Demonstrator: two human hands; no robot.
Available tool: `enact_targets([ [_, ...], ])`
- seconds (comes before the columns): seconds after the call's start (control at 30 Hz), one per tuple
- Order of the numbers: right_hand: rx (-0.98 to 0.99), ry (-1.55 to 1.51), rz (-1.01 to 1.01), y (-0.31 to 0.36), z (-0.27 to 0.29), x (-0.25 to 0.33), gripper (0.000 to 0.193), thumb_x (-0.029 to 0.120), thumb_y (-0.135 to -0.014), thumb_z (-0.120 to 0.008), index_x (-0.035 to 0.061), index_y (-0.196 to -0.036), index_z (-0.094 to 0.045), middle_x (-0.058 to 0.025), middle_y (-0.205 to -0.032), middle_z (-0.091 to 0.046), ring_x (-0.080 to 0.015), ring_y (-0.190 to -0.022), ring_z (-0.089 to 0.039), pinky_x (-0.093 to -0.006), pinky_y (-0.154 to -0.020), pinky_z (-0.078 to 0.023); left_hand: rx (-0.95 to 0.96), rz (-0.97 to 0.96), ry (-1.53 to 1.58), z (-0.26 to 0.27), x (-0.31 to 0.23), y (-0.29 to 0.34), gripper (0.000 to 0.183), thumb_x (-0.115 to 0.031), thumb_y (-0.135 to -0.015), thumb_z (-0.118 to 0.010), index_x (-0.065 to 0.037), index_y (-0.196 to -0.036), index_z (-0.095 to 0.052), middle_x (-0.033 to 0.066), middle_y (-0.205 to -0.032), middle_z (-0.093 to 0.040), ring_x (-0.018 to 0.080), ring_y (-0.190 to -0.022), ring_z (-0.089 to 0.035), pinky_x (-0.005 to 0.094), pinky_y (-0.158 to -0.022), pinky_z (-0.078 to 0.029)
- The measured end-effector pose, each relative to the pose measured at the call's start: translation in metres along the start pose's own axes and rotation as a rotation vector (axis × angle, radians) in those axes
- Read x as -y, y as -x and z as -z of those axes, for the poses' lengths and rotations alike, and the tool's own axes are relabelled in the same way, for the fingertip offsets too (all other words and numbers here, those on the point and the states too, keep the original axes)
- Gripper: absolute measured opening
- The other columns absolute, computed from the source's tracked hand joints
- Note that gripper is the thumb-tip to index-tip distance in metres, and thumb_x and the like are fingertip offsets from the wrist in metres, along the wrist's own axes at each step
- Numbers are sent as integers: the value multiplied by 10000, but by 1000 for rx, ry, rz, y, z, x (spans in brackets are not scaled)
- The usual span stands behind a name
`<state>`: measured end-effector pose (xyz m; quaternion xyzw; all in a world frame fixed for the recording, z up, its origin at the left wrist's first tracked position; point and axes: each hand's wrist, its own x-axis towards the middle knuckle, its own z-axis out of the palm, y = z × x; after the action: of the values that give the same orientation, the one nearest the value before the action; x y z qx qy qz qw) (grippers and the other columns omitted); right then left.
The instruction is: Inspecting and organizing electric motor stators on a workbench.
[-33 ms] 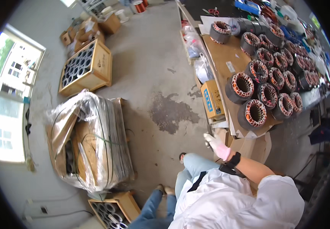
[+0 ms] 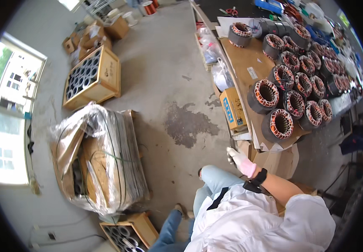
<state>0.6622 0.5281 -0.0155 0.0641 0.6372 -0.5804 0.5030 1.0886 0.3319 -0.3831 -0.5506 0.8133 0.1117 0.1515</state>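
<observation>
My right hand (image 2: 241,161), in a white glove with a pink cuff, hangs beside the near left corner of the workbench (image 2: 240,63). Its fingers are loosely bent and apart, and I make out nothing held in them. A black band (image 2: 258,178) circles the wrist. Just past the hand, on the bench's brown board, stand several motor stators (image 2: 277,125) with dark bodies and orange-white laced windings. Under the bench edge sits a yellow carton (image 2: 233,110). Loose brown cardboard (image 2: 276,161) lies right beside the hand. My left hand is out of view.
A plastic-wrapped pallet load (image 2: 122,155) stands left. Beyond it is a wooden crate (image 2: 108,77) of metal cylinders; another crate (image 2: 141,230) is at the lower edge. Cardboard boxes (image 2: 117,27) lie far left. A jeans-clad leg (image 2: 169,229) shows bottom centre, its owner unclear.
My right hand has shifted slightly right and its fingers look more bent. The view has turned slightly; the jeans-clad leg at the lower edge has moved right.
</observation>
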Motion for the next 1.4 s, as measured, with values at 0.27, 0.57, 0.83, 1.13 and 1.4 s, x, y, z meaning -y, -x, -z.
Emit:
enact_targets([
  [0.27,-127,-133,194,-39,-25,84,165,178,-906,-450,54,-900,-559,-5,-732,-547,-71,-575,-498,-231,-516,-416,416,-194,110,110,70,50,394,-231,-837,-473,-32,-1176,-503,193,-1173,-518,337,-1062,-517,369,-911,-402],
  [0.57,-298,-180,339,-183,-1,216,115,203,-865,-514,91,-850,-536,57,-610,-440,-33,-521,-419,-208,-463,-343,340,-474,296,445,-262,-185,353,-167,-855,-442,25,-1142,-518,225,-1139,-550,339,-1096,-509,357,-932,-394],
  [0.83,-637,-94,473,-223,30,308,186,127,-826,-534,3,-961,-564,-115,-790,-584,-211,-779,-573,-317,-748,-444,273,-1195,132,540,-584,-350,346,-198,-847,-456,-56,-1157,-516,203,-1054,-565,357,-1003,-527,405,-877,-418],
  [1.13,-1059,-91,657,-305,36,385,208,62,-774,-537,-19,-966,-545,-195,-1029,-552,-329,-977,-537,-355,-841,-428,892,-1241,422,531,-866,-395,378,-217,-901,-377,-1,-1188,-496,157,-1177,-537,249,-1106,-499,315,-961,-356],
  [1.4,-1437,539,341,-380,49,439,302,118,-611,-663,85,-892,-557,-178,-1117,-534,-327,-968,-504,-424,-845,-394,1440,-1407,301,500,-949,-376,495,-376,-953,-308,-35,-1303,-389,124,-1254,-463,189,-1194,-403,326,-1002,-318],
])
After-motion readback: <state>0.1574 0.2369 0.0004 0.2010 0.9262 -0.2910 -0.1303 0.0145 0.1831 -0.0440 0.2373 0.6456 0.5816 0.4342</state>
